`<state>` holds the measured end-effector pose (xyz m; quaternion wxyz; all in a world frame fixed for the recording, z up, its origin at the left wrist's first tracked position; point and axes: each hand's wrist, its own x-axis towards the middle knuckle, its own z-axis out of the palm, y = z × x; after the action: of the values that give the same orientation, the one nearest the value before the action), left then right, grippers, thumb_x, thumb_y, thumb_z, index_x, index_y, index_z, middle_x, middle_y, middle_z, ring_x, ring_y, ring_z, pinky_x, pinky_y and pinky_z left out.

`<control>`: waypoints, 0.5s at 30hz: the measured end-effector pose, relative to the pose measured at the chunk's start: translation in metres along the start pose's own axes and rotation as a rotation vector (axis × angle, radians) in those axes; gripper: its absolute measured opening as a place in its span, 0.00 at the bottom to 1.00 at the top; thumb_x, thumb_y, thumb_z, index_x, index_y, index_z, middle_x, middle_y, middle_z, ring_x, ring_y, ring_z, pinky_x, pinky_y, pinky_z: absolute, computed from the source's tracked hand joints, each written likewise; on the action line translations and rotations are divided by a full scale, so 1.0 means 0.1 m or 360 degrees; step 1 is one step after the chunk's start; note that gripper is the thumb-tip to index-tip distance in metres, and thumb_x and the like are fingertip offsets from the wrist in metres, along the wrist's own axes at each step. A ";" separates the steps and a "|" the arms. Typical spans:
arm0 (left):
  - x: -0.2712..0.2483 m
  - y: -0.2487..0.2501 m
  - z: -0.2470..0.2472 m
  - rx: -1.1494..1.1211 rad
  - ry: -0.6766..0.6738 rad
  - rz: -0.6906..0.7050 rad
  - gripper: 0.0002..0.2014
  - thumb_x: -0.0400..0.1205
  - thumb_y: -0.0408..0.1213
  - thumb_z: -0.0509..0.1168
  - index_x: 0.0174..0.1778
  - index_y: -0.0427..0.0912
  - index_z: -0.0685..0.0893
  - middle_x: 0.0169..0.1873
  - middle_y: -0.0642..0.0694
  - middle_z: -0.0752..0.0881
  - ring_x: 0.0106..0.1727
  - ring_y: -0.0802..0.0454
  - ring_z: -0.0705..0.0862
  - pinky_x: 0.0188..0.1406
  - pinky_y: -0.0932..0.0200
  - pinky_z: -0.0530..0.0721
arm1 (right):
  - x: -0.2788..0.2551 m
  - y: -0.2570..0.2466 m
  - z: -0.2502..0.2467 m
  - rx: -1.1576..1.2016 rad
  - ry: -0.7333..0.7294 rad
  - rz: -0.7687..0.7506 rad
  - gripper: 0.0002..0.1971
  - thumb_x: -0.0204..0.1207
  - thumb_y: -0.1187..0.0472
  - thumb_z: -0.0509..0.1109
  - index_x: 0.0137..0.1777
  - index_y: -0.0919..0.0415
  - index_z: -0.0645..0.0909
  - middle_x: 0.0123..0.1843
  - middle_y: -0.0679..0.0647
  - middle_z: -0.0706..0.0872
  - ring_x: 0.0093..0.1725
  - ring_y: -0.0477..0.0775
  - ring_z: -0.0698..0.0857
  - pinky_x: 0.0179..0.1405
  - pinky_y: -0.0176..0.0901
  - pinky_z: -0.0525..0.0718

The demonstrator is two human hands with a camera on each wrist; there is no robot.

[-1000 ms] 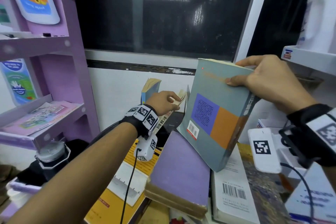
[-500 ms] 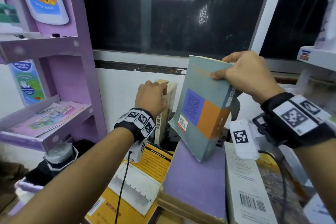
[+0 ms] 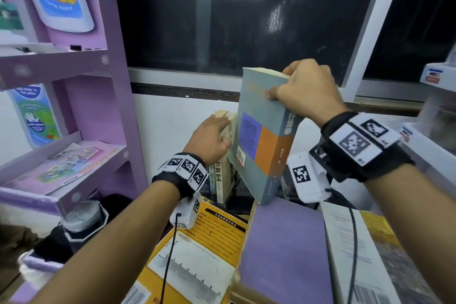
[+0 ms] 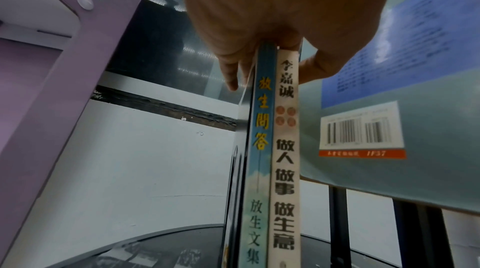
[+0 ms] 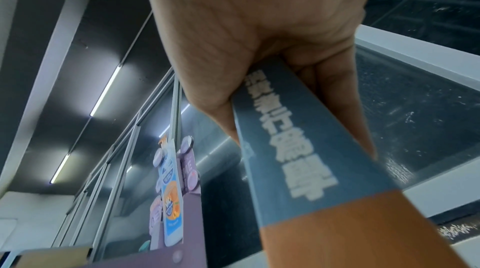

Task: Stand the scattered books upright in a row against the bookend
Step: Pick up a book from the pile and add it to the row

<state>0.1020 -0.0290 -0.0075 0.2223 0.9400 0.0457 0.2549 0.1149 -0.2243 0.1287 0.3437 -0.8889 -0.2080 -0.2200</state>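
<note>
Two thin books, one with a blue spine (image 4: 261, 149) and one with a cream spine (image 4: 285, 169), stand upright beside a black bookend (image 4: 235, 190). My left hand (image 3: 217, 131) pinches their tops (image 3: 220, 180) from above. My right hand (image 3: 283, 84) grips the top edge of a grey-blue book (image 3: 259, 145) with purple and orange blocks. That book is tilted, just right of the upright pair, its lower corner by a flat purple book (image 3: 283, 249). In the right wrist view the fingers clasp its spine (image 5: 298, 159).
A yellow book (image 3: 197, 254) and a white book with a barcode (image 3: 350, 254) lie flat on either side of the purple one. A purple shelf unit (image 3: 74, 131) stands at the left, with a lidded black bottle (image 3: 81, 219) below. A dark window (image 3: 246, 20) is behind.
My right hand has carried the grey-blue book leftward and turned it more upright, close to the standing pair. My left hand has straightened the two thin books and stays on their tops.
</note>
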 end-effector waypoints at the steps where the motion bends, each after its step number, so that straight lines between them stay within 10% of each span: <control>1: 0.00 -0.01 0.00 -0.0020 -0.0007 0.0003 0.27 0.77 0.35 0.60 0.75 0.42 0.74 0.77 0.46 0.73 0.82 0.46 0.62 0.80 0.55 0.60 | 0.00 0.00 0.06 -0.0026 0.0001 0.0005 0.17 0.70 0.57 0.75 0.56 0.64 0.82 0.47 0.57 0.78 0.59 0.62 0.79 0.53 0.52 0.84; 6: 0.00 -0.05 -0.02 -0.0102 0.0002 0.0070 0.32 0.70 0.46 0.55 0.72 0.43 0.78 0.71 0.46 0.78 0.75 0.48 0.72 0.77 0.58 0.65 | 0.06 0.02 0.30 -0.0027 -0.0041 0.0046 0.16 0.72 0.58 0.74 0.57 0.63 0.81 0.55 0.61 0.80 0.62 0.63 0.77 0.57 0.50 0.80; 10: 0.00 -0.06 -0.05 -0.0142 -0.0004 0.0172 0.26 0.75 0.41 0.61 0.71 0.40 0.79 0.69 0.45 0.79 0.71 0.49 0.74 0.65 0.75 0.58 | 0.16 0.00 0.40 0.0000 -0.0030 0.0067 0.16 0.72 0.59 0.74 0.57 0.64 0.81 0.55 0.61 0.79 0.62 0.64 0.77 0.58 0.51 0.81; 15: 0.02 -0.15 -0.03 -0.0220 -0.0039 0.0155 0.25 0.78 0.35 0.68 0.73 0.41 0.77 0.71 0.47 0.76 0.72 0.52 0.73 0.66 0.74 0.58 | 0.21 0.01 0.64 -0.0020 -0.0022 0.0058 0.18 0.72 0.57 0.74 0.60 0.62 0.81 0.59 0.63 0.83 0.63 0.66 0.78 0.59 0.50 0.81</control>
<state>0.1024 -0.0137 -0.0106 0.2747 0.9265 -0.0206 0.2564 0.1484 -0.1756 0.0961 0.3406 -0.8962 -0.1930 -0.2089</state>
